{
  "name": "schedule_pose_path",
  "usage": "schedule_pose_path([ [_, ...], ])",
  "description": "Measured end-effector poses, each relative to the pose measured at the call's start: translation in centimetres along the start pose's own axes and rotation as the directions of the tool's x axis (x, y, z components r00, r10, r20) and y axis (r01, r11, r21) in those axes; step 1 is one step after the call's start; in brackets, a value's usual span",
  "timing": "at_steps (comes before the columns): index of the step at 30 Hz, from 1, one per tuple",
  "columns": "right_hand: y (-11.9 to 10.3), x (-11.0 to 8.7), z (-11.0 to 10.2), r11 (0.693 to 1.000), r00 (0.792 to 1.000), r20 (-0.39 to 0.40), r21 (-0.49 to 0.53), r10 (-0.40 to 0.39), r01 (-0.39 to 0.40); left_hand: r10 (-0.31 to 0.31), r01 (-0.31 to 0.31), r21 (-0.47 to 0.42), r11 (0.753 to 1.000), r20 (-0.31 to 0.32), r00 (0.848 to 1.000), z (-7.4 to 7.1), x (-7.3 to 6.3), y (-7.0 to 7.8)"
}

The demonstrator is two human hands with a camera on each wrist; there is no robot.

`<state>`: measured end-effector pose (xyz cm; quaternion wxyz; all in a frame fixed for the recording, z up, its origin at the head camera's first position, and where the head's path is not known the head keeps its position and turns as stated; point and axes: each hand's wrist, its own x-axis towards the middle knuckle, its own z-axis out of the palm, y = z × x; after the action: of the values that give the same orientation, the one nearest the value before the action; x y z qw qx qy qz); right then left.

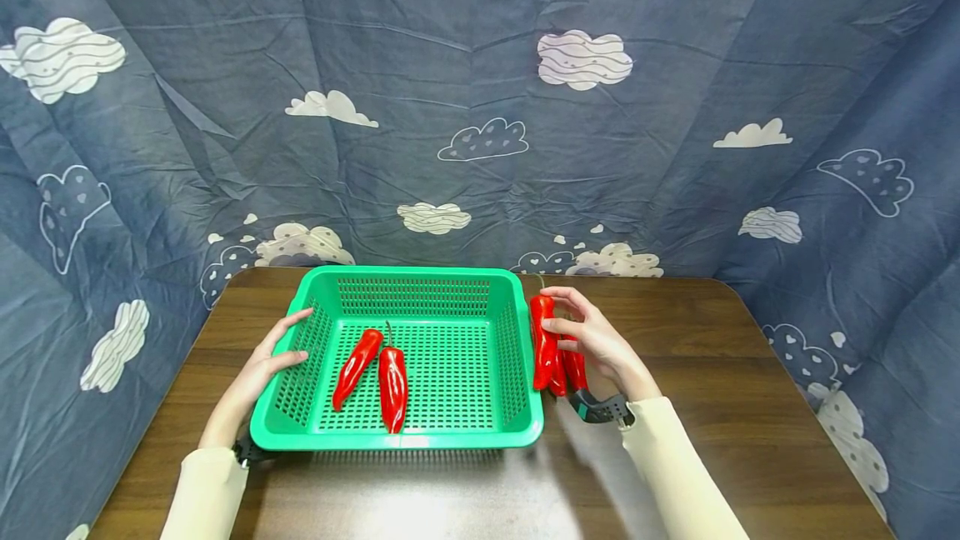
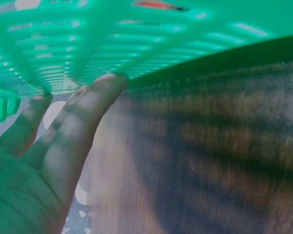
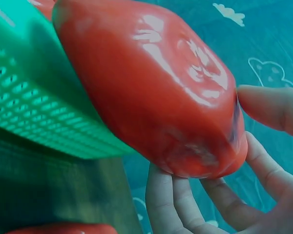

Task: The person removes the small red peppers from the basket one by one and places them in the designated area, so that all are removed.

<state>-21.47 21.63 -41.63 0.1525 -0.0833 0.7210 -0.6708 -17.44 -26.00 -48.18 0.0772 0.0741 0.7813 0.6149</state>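
My left hand (image 1: 262, 369) holds the left rim of a green plastic basket (image 1: 397, 442), thumb and index finger over the rim. Its other fingers (image 2: 71, 131) lie nearly straight along the outside of the slotted wall in the left wrist view. Just outside the basket's right wall, my right hand (image 1: 597, 338) pinches a long red pepper (image 1: 543, 348) between thumb and fingertips. That pepper (image 3: 146, 83) looks glossy and fills much of the right wrist view. Two red peppers (image 1: 357, 369) lie on the basket floor. More red peppers (image 1: 575, 369) are under and beside my right hand.
The basket stands on a dark brown wooden table (image 1: 675, 332), which extends on to the right. A blue cloth with white clouds (image 1: 480, 190) hangs behind and around the table. Each wrist wears a black strap (image 1: 603, 408).
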Motion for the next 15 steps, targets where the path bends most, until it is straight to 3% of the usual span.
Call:
schedule_pose_path([
  [15, 1.8, -0.4, -1.9, 0.998, 0.999, -0.049, 0.055, 0.023, -0.020, 0.006, -0.006, 0.015, 1.000, -0.005, 1.000, 0.0, 0.0, 0.0],
])
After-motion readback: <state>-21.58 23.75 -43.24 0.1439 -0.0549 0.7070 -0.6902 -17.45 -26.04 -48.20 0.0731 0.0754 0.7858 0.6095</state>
